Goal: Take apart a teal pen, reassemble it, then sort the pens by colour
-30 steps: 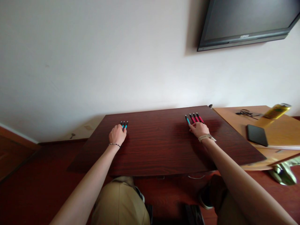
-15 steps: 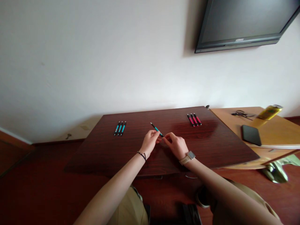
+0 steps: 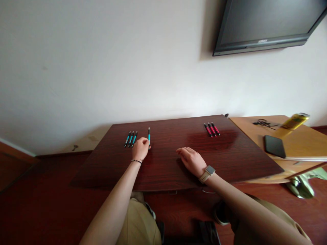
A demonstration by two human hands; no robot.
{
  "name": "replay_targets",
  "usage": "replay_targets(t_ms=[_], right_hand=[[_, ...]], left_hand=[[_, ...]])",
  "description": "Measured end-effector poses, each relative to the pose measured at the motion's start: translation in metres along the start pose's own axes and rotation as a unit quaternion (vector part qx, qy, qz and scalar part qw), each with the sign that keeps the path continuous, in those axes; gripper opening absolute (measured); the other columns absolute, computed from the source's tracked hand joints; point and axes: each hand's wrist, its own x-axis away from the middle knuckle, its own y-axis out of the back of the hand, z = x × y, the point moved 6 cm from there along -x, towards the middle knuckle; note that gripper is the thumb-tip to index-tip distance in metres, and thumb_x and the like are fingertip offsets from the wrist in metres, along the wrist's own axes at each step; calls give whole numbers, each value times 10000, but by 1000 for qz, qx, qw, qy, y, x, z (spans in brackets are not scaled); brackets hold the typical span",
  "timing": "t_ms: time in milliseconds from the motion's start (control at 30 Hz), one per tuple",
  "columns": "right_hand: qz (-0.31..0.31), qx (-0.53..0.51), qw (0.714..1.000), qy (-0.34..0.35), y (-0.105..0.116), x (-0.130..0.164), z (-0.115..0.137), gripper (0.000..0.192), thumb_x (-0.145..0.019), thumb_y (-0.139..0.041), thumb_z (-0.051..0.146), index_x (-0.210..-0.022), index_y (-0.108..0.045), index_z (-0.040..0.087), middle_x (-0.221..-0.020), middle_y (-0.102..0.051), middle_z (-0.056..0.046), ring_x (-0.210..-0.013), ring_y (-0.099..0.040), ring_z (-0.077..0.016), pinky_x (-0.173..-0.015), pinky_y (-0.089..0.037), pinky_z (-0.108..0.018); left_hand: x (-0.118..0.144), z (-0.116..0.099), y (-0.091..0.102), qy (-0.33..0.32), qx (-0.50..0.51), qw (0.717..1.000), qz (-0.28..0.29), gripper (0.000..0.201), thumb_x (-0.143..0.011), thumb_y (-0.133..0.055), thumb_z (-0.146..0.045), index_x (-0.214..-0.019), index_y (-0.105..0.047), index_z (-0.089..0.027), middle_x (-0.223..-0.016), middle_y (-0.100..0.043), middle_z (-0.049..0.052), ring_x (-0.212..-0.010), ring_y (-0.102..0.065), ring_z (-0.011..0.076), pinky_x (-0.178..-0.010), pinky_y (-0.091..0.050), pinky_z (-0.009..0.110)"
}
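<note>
Between its thumb and fingers my left hand (image 3: 141, 148) pinches a teal and black pen (image 3: 149, 135), which points toward the wall. Just left of that hand, three teal and black pens (image 3: 131, 139) lie side by side, slightly slanted. My right hand (image 3: 191, 160) rests low over the dark wooden table (image 3: 163, 173), holding nothing, fingers extended to the left. Farther back on the right, three pink and black pens (image 3: 212, 129) lie in a parallel group.
A lighter wooden cabinet (image 3: 304, 146) adjoins the table on the right. On it are a black phone-like device (image 3: 274, 146), a coiled dark cable (image 3: 264, 123) and a yellow can (image 3: 295, 121). A television (image 3: 268, 27) hangs on the wall above.
My left hand has carried the teal pen leftward, close to the three teal pens, and turned it nearly straight. The right hand has let go of the pen and stayed near its place.
</note>
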Motion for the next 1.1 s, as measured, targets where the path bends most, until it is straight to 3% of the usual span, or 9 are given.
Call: replay_targets(t_ms=[133,333,667,1100], right_hand=[[19,-26,999,7,-5,2,-2,351,-942,-502,12,-1171,-632,244,-1088,-729,-55,-1032,-657,-216,-931,-523,-333],[41,-34,999,-1,-8,4,-2,384,-909,-496,-15,-1157,-636,243,-1078,-736,-44,-1024,-671,-203,-927,-521,-314],[53,-37,998,-10,-7,6,0,344,-907,-503,-6,-1095,-656,238,-1042,-745,-33,-996,-684,-187,-906,-509,-283],[58,-33,998,-12,-9,9,-3,338,-909,-511,-2,-1089,-655,245,-1035,-743,-20,-987,-685,-182,-902,-500,-274]], left_hand=[[-22,22,37,6,-201,977,-70,242,-964,-529,-303,-997,-759,-237,-1016,-788,105,-1027,-720,300,-842,-541,386],[-29,30,35,-9,-307,949,-75,310,-1001,-464,-261,-1016,-767,-195,-1095,-744,168,-991,-690,303,-864,-522,393],[-31,37,34,-67,-346,929,-109,313,-1001,-511,-358,-1103,-751,-185,-1162,-657,181,-1101,-600,332,-936,-506,408],[-37,36,21,-76,-346,931,-82,302,-1003,-520,-342,-1071,-766,-180,-1142,-702,180,-1136,-630,339,-1007,-498,436]])
